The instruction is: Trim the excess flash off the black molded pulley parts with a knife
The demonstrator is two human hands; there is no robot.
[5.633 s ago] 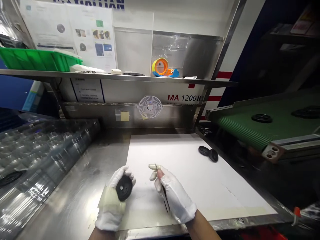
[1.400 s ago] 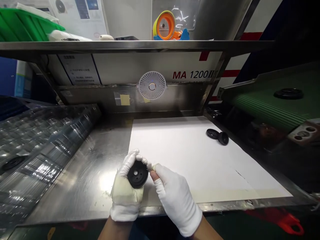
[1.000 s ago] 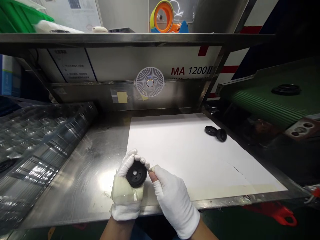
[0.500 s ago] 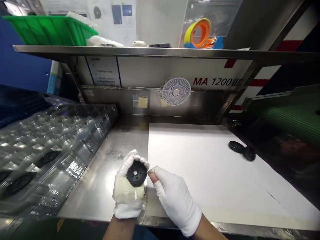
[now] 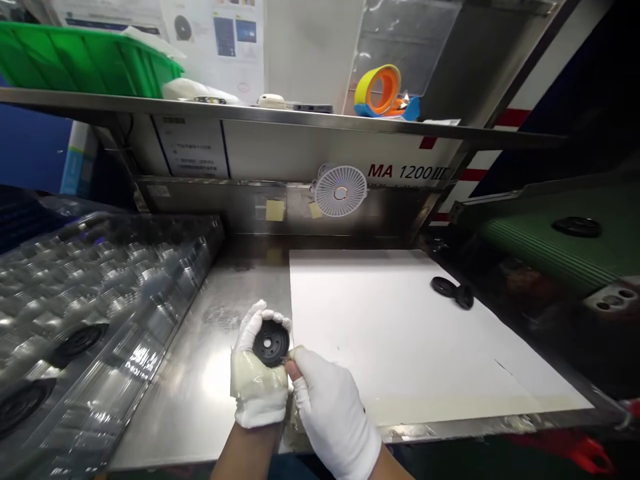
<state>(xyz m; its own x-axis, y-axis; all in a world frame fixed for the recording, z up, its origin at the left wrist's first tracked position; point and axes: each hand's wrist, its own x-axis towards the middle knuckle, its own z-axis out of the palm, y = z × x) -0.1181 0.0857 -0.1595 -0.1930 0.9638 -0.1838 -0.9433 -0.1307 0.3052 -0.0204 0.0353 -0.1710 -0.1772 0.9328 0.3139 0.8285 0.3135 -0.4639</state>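
Note:
My left hand (image 5: 259,373), in a white glove with a tape-like yellowish wrap over the palm, grips a round black disc (image 5: 271,343) with a hole at its centre and smaller holes around it. The fingers curl over the disc's far rim. Close against its lower right rim is my right hand (image 5: 333,407), white-gloved with a bare thumb tip showing. Thumb and forefinger are pinched together; whatever lies between them is too small to make out. Two black round parts (image 5: 453,291) lie touching each other at the right of the white sheet (image 5: 370,320).
On the left, a clear plastic tray (image 5: 165,320) with moulded pockets carries black discs (image 5: 80,343). A green ribbed conveyor (image 5: 525,233) with another disc (image 5: 577,227) stands at right. Overhead, a metal shelf (image 5: 300,115) bears a green bin (image 5: 90,63) and tape dispenser (image 5: 383,93); below hangs a fan (image 5: 341,191).
My right hand's pinched fingertips have shifted down along the disc's right rim. The view has swung right, bringing the disc on the conveyor into sight. My left hand keeps its hold.

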